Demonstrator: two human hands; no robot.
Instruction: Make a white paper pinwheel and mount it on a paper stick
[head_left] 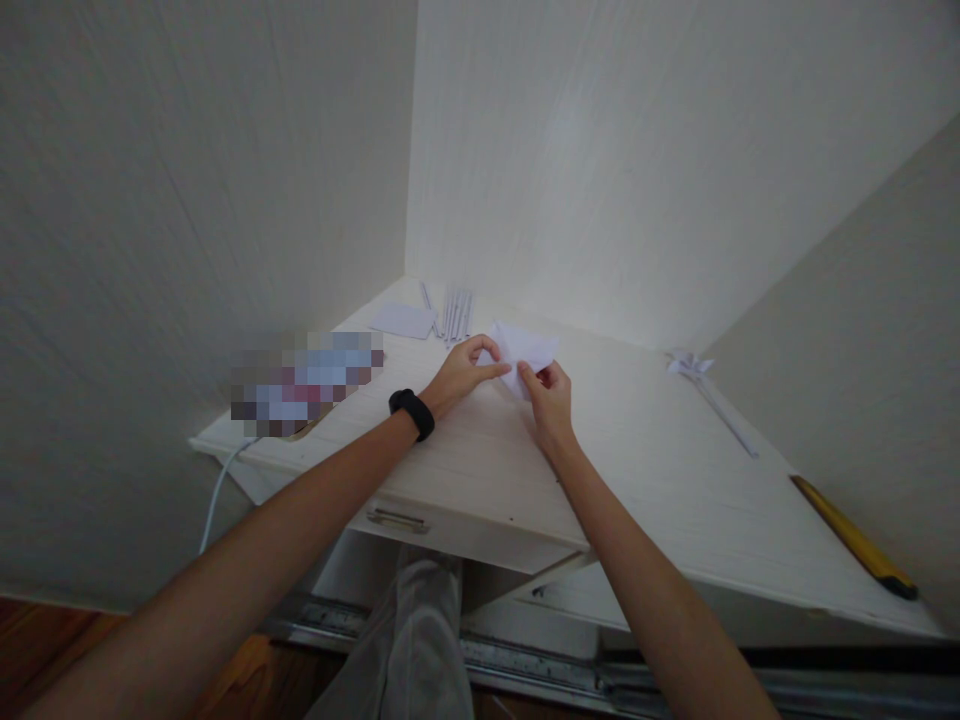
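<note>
Between my two hands is a folded piece of white paper [529,345], held just over the white tabletop [622,450]. My left hand [466,372], with a black band on its wrist, pinches the paper's left side between thumb and curled fingers. My right hand [551,392] grips its lower right edge, thumb on top and fingers bent beneath. Behind my left hand lie several thin rolled paper sticks [456,315]. A flat stack of white paper [403,320] is beside them. At the right lies a paper pinwheel [690,364] on a stick.
A yellow and black tool, apparently a utility knife or saw [855,535], lies by the right wall. A blurred-out object [307,385] with a white cable [217,500] is at the left edge. White walls enclose the tabletop; a drawer [480,535] is below its front edge.
</note>
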